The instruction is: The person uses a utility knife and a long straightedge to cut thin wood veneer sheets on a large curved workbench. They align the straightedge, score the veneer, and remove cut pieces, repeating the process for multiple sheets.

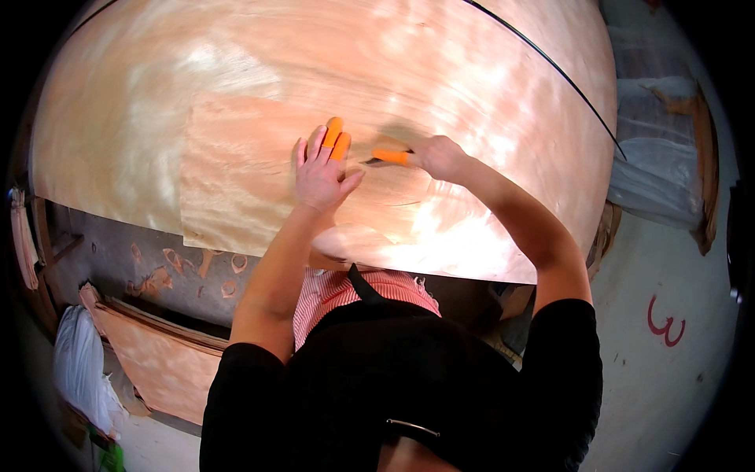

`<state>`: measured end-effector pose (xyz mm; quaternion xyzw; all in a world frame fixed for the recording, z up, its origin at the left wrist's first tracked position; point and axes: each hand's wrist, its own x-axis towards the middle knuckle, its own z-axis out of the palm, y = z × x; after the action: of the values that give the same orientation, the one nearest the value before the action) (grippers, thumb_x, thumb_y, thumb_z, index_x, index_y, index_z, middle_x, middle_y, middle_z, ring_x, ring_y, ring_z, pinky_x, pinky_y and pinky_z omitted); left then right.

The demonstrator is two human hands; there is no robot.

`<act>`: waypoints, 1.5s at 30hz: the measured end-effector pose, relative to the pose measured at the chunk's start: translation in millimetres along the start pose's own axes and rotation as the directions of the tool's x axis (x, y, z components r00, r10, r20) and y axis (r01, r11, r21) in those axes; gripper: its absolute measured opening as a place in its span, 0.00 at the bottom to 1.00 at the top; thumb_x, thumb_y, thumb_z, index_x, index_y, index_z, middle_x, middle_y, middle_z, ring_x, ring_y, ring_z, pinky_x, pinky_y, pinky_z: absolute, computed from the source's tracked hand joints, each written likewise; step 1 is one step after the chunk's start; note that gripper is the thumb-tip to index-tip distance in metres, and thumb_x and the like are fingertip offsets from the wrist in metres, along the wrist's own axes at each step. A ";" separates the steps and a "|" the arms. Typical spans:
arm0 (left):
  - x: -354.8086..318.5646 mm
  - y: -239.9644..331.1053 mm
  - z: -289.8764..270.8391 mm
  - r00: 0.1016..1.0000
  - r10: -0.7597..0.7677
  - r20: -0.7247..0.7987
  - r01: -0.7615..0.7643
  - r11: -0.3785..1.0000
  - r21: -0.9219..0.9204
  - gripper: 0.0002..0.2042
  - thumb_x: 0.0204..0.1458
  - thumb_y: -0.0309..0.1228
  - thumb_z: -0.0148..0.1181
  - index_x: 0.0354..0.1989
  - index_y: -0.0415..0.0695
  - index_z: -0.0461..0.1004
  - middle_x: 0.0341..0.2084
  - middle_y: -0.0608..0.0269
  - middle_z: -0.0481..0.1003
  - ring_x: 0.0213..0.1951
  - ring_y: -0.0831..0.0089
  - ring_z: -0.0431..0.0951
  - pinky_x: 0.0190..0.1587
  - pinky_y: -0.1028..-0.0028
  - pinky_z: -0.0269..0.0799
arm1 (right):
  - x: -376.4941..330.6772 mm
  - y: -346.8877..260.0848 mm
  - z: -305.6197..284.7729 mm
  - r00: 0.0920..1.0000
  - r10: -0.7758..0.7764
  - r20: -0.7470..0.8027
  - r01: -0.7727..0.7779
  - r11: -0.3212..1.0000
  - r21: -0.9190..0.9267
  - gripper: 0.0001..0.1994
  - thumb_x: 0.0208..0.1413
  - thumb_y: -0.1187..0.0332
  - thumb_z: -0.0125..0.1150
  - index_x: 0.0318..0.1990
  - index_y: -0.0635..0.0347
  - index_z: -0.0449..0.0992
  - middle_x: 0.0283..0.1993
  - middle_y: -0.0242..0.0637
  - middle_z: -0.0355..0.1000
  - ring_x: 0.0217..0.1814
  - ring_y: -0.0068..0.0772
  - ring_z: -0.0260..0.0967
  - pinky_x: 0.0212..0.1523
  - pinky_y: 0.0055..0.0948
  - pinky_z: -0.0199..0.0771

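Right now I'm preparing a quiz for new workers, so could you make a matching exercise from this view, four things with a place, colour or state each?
1. Left hand
2. Right hand
3. Red mark
4. Cloth

A. on the floor
B. orange covers on two fingers
C. striped
D. holding a small tool

Pairs: 1-B; 2-D; 3-A; 4-C

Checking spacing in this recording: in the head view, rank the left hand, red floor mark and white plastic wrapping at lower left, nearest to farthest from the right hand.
From the right hand:
1. Left hand, on its left, over the wood veneer.
2. Red floor mark, lower right.
3. White plastic wrapping, far lower left.
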<state>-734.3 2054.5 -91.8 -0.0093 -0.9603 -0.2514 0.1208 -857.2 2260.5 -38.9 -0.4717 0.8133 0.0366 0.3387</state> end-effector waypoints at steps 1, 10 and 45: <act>-0.5 -1.7 0.2 1.000 -0.006 0.002 0.006 1.000 -0.001 0.30 0.35 0.47 0.58 0.48 0.47 0.65 0.50 0.62 0.62 0.56 0.65 0.55 0.56 0.54 0.44 | 8.6 -16.3 -26.4 0.999 -0.017 0.028 0.017 1.000 -0.006 0.11 0.44 0.78 0.45 0.37 0.56 0.66 0.29 0.37 0.65 0.29 0.38 0.65 0.28 0.35 0.67; -3.7 -2.5 1.9 1.000 -0.004 0.002 0.004 1.000 -0.006 0.28 0.38 0.47 0.56 0.49 0.47 0.64 0.51 0.61 0.60 0.57 0.67 0.52 0.57 0.55 0.41 | -24.9 24.3 37.4 0.984 0.158 -0.084 -0.161 0.986 -0.035 0.16 0.48 0.77 0.41 0.45 0.52 0.65 0.34 0.37 0.66 0.35 0.39 0.66 0.33 0.32 0.68; 5.0 41.2 26.5 0.909 0.328 0.257 -0.360 0.929 0.086 0.21 0.47 0.36 0.44 0.51 0.46 0.62 0.50 0.59 0.61 0.56 0.69 0.54 0.57 0.56 0.45 | -32.6 -24.9 92.9 0.268 0.896 -0.354 -0.057 0.381 0.923 0.18 0.44 0.71 0.55 0.46 0.55 0.67 0.30 0.37 0.67 0.30 0.32 0.66 0.31 0.28 0.66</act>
<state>-742.0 2103.1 -93.2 -0.2005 -0.9654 -0.1594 0.0478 -778.8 2306.1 -84.7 0.0992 0.8951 -0.4344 0.0177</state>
